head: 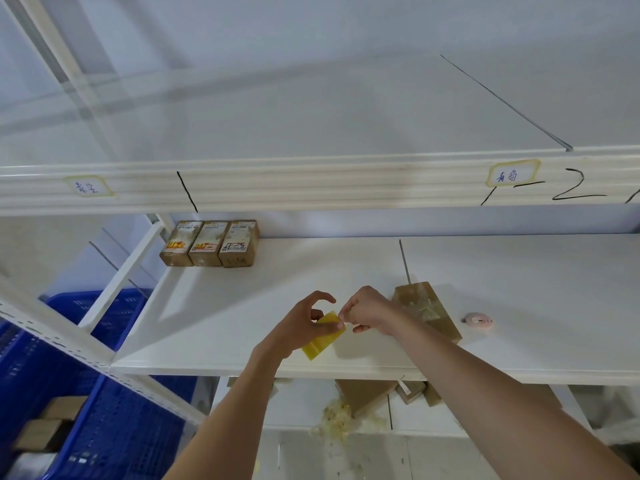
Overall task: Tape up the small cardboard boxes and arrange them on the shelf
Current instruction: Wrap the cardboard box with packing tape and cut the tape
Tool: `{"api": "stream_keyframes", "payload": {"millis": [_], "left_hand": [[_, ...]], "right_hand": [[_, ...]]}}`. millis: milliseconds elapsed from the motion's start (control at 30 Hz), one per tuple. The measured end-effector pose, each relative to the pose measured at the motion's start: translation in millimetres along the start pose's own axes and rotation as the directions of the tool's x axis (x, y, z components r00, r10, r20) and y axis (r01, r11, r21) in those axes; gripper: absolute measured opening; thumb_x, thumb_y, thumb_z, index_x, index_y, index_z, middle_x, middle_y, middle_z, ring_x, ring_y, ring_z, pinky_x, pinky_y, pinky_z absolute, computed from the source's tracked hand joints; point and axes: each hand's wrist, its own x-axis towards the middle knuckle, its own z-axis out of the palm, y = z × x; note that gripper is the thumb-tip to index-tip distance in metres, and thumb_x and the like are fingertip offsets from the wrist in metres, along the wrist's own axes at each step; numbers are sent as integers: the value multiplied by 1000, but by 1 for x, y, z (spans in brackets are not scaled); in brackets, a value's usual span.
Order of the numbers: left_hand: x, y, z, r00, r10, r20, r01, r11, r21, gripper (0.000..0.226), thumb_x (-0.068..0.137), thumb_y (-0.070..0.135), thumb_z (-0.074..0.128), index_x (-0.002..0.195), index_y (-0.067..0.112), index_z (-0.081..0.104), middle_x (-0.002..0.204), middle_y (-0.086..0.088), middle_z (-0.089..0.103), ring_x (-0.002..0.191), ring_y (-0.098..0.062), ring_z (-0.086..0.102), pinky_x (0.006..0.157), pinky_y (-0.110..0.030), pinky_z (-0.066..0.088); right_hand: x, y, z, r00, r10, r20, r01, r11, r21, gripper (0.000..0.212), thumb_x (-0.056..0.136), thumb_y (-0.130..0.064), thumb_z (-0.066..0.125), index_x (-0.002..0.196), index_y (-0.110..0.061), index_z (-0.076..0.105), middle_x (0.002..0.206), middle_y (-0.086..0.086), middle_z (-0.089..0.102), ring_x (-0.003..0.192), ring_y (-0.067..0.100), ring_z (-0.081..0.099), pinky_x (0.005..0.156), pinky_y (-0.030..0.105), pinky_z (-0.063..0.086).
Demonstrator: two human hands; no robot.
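My left hand (304,327) grips a yellow roll of tape (322,337) above the front of the white shelf board (242,306). My right hand (367,311) pinches the tape's loose end at the roll's top edge. Just behind my right wrist a small cardboard box (429,308) lies flat on the shelf, partly hidden by that hand. Three taped, labelled boxes (209,242) stand side by side at the back left of the same shelf.
A small pink cutter (479,321) lies on the shelf to the right of the box. Blue plastic crates (104,410) holding boxes stand at the lower left. More cardboard boxes (381,393) and tape scraps lie on the level below. An upper shelf beam (311,185) crosses overhead.
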Motion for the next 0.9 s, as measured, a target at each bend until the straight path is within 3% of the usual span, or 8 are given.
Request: {"api": "stream_keyframes", "payload": {"millis": [167,267,367,533,633,700,800,900], "left_hand": [[5,-2,4,997,-56,-56,56,998,0,36,73,64,77,99,56,55,102,-5,71,88,-25,67,72,-31,53],[7,-6,6,994,-85,-63,84,996,-9,38,63,73,73,92,52,62,98,-3,74,82,-21,67,70,-30,51],[7,-11,10,992,-121,-43,121,993,10,23,71,66,74,87,54,63,98,2,73,81,-16,64,69,-29,49],[2,-17,13,981,-192,-39,191,981,-40,46,51,81,62,90,56,65,98,4,74,92,-23,70,77,-34,54],[-5,-25,14,975,-219,-46,215,973,-85,38,62,79,64,91,55,68,91,6,76,87,-20,74,70,-30,56],[-9,-28,14,969,-241,-46,235,966,-106,19,78,68,67,90,53,69,94,7,75,84,-17,74,73,-31,60],[-16,-28,14,972,-229,-56,222,969,-104,12,88,59,66,94,48,68,96,7,73,84,-14,73,72,-28,62],[-27,-26,8,988,-154,12,152,957,-246,10,94,48,65,101,46,72,95,9,76,84,-12,74,70,-26,60]], "right_hand": [[0,-2,5,999,-52,-1,52,995,-88,14,97,-3,59,91,-6,72,95,0,63,103,22,61,80,30,59],[-4,-8,4,994,-107,12,108,980,-169,20,96,-6,62,101,12,70,93,15,71,95,30,70,86,38,59],[-10,-18,9,989,-145,33,148,928,-341,23,91,-4,67,110,8,68,101,17,72,97,29,72,86,38,58],[-14,-25,17,974,-224,28,207,838,-504,19,92,1,60,109,6,66,113,20,69,106,32,68,94,43,57],[-17,-26,23,967,-254,27,229,817,-529,18,92,2,62,109,6,66,113,19,69,106,32,67,94,42,56],[-18,-27,29,965,-260,41,242,810,-535,17,92,1,63,108,6,66,113,19,69,106,32,67,93,42,55],[-18,-26,31,962,-269,47,252,811,-527,17,93,0,61,108,4,67,113,18,69,105,31,67,91,39,55],[-19,-24,23,959,-282,24,261,850,-458,12,94,-2,60,102,-2,69,106,14,72,97,27,70,80,30,55]]}}
